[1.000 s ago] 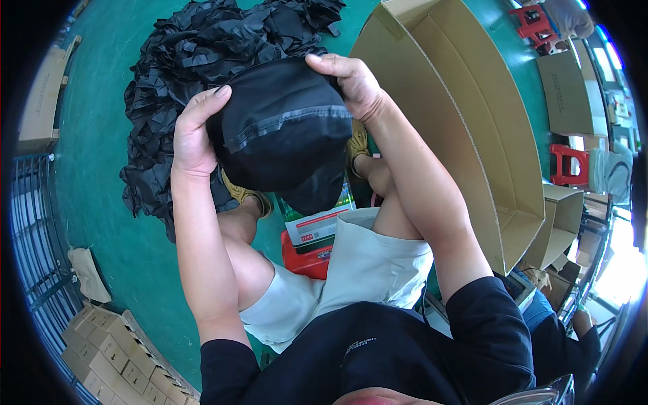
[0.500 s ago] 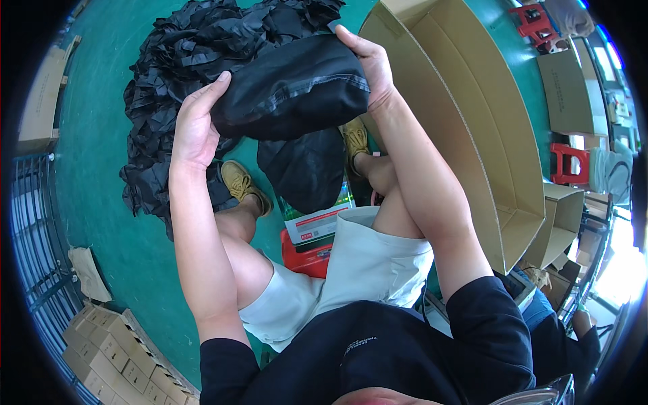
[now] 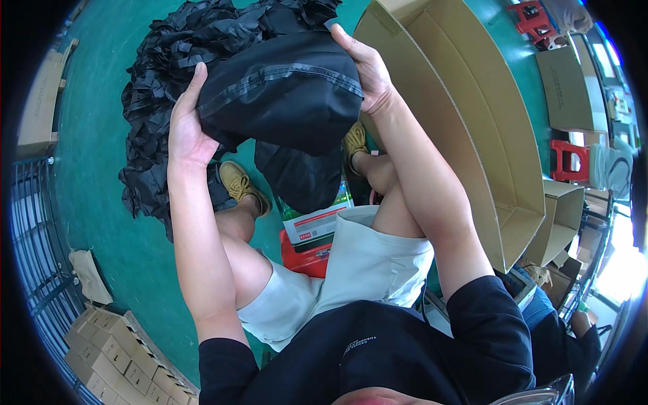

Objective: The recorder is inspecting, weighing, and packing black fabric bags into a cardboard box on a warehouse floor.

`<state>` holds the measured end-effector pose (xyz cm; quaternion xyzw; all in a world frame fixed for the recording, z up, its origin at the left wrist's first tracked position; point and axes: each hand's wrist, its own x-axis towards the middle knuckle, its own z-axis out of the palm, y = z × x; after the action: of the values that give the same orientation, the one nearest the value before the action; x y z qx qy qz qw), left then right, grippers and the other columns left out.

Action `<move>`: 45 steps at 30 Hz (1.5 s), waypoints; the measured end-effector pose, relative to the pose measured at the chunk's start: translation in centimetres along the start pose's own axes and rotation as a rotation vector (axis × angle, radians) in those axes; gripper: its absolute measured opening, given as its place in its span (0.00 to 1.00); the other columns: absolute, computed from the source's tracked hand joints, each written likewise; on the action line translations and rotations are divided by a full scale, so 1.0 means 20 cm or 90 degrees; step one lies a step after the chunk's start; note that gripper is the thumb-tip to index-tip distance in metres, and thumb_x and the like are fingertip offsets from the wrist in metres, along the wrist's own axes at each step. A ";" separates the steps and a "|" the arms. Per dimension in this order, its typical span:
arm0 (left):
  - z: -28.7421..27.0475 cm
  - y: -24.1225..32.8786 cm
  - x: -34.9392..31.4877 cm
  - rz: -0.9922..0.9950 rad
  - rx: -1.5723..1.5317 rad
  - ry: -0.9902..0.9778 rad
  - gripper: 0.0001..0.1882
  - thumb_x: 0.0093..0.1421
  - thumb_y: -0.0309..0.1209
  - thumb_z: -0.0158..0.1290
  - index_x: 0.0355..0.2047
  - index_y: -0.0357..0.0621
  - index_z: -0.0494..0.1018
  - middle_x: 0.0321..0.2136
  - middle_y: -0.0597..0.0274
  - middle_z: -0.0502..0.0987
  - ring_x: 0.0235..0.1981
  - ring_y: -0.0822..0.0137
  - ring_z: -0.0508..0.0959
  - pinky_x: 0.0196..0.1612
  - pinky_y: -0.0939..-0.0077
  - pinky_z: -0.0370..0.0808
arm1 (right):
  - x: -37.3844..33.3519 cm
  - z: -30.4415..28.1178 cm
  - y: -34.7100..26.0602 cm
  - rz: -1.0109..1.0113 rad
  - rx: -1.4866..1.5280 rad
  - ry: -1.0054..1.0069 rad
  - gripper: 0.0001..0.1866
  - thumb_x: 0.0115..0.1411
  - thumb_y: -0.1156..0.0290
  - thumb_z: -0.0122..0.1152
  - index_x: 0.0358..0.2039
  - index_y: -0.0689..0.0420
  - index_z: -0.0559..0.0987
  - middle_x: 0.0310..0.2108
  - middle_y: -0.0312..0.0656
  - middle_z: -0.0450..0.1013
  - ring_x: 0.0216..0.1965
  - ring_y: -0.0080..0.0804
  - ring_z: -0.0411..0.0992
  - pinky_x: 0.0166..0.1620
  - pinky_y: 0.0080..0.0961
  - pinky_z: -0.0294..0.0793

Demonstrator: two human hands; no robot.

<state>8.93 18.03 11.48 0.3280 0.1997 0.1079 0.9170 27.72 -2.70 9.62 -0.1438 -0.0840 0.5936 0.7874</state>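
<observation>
A black fabric piece (image 3: 283,101) with a shiny strip along its seam is stretched between my two hands, above the floor in front of my knees. My left hand (image 3: 190,131) grips its left end, thumb up along the edge and fingers hidden behind the cloth. At the opposite end, my right hand (image 3: 370,73) holds it the same way, thumb on top. Below hangs or lies another black fabric piece (image 3: 304,177), partly over a white and green package (image 3: 320,226) between my legs. Beyond my left hand spreads a large heap of black fabric pieces (image 3: 158,74).
A big open cardboard box (image 3: 466,135) stands close along my right arm. Under the package is a red object (image 3: 304,260). Stacked cartons (image 3: 115,351) sit at the lower left. Red stools (image 3: 570,162) and another person's arm (image 3: 582,324) show at the right.
Both hands have shifted slightly left, the left one more, so they are further apart. The fabric piece has tilted and spread, showing more of its seam strip.
</observation>
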 end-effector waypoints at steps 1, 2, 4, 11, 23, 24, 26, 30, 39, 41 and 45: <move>0.01 -0.01 0.01 0.007 0.005 0.016 0.21 0.67 0.43 0.52 0.46 0.34 0.77 0.44 0.52 0.81 0.44 0.61 0.82 0.50 0.67 0.77 | 0.00 -0.02 -0.02 0.007 0.005 -0.007 0.22 0.70 0.57 0.50 0.47 0.67 0.76 0.43 0.52 0.79 0.41 0.41 0.81 0.46 0.37 0.83; 0.02 -0.01 0.01 0.013 0.010 0.033 0.22 0.67 0.43 0.53 0.45 0.33 0.77 0.43 0.52 0.81 0.42 0.61 0.82 0.49 0.68 0.78 | 0.00 -0.01 -0.02 0.015 0.011 -0.014 0.22 0.70 0.56 0.50 0.48 0.66 0.76 0.43 0.53 0.79 0.41 0.41 0.81 0.46 0.36 0.83; 0.04 -0.01 0.00 0.001 -0.009 0.004 0.22 0.67 0.44 0.52 0.45 0.33 0.77 0.44 0.52 0.81 0.43 0.61 0.82 0.50 0.67 0.77 | 0.00 -0.01 -0.03 0.030 0.017 0.012 0.22 0.70 0.56 0.51 0.48 0.66 0.76 0.43 0.53 0.79 0.40 0.41 0.81 0.45 0.35 0.84; -0.01 0.02 0.05 0.026 -0.122 -0.039 0.23 0.69 0.45 0.48 0.46 0.33 0.77 0.45 0.51 0.81 0.46 0.57 0.81 0.54 0.62 0.74 | 0.01 -0.03 -0.06 -0.024 -0.156 -0.056 0.19 0.65 0.62 0.60 0.47 0.66 0.76 0.43 0.50 0.79 0.40 0.36 0.81 0.46 0.33 0.83; -0.13 0.11 0.11 0.032 -0.171 -0.128 0.23 0.69 0.44 0.48 0.46 0.34 0.77 0.46 0.45 0.80 0.50 0.52 0.79 0.58 0.54 0.72 | 0.07 -0.17 -0.12 -0.010 -0.918 0.135 0.12 0.53 0.83 0.58 0.39 0.65 0.81 0.35 0.41 0.80 0.37 0.28 0.78 0.43 0.21 0.76; -0.13 0.11 0.11 0.030 -0.172 -0.128 0.23 0.69 0.44 0.48 0.46 0.34 0.77 0.46 0.45 0.80 0.50 0.52 0.79 0.58 0.54 0.72 | 0.08 -0.17 -0.10 -0.026 -1.028 0.185 0.10 0.51 0.81 0.58 0.36 0.64 0.82 0.33 0.42 0.79 0.34 0.29 0.77 0.41 0.24 0.76; -0.12 0.09 0.13 0.027 -0.150 -0.089 0.23 0.68 0.45 0.49 0.45 0.33 0.77 0.46 0.46 0.80 0.49 0.52 0.79 0.57 0.54 0.72 | 0.08 -0.16 -0.08 -0.053 -1.103 0.229 0.10 0.51 0.80 0.59 0.35 0.63 0.82 0.32 0.42 0.79 0.34 0.30 0.77 0.41 0.25 0.76; -0.08 0.08 0.12 0.061 -0.103 0.049 0.23 0.67 0.46 0.51 0.43 0.34 0.77 0.43 0.49 0.81 0.45 0.54 0.81 0.55 0.58 0.74 | 0.09 -0.17 -0.05 -0.116 -1.222 0.290 0.10 0.50 0.77 0.60 0.35 0.62 0.82 0.29 0.45 0.78 0.34 0.33 0.77 0.41 0.29 0.76; -0.11 0.10 0.11 0.103 -0.067 0.073 0.22 0.69 0.43 0.48 0.47 0.34 0.76 0.46 0.49 0.80 0.48 0.55 0.79 0.58 0.57 0.71 | 0.13 -0.16 -0.07 -0.146 -0.788 0.318 0.10 0.64 0.80 0.46 0.39 0.62 0.78 0.33 0.38 0.76 0.33 0.25 0.75 0.39 0.23 0.75; -0.10 0.09 0.11 0.120 -0.017 0.135 0.21 0.69 0.43 0.48 0.46 0.36 0.77 0.45 0.53 0.81 0.48 0.59 0.80 0.57 0.62 0.72 | 0.10 -0.14 -0.10 -0.103 -0.367 0.241 0.09 0.66 0.80 0.46 0.36 0.63 0.77 0.33 0.39 0.76 0.34 0.24 0.75 0.40 0.21 0.77; -0.05 0.06 0.10 0.126 0.057 0.160 0.19 0.70 0.42 0.48 0.46 0.38 0.77 0.45 0.57 0.81 0.47 0.63 0.80 0.56 0.67 0.72 | 0.08 -0.08 -0.13 -0.054 -0.220 0.167 0.08 0.66 0.74 0.48 0.35 0.63 0.76 0.32 0.42 0.77 0.32 0.29 0.78 0.41 0.25 0.81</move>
<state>10.12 20.17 10.89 0.3708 0.2842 0.2287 0.8541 31.09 -1.99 8.84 -0.3488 -0.0875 0.5133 0.7792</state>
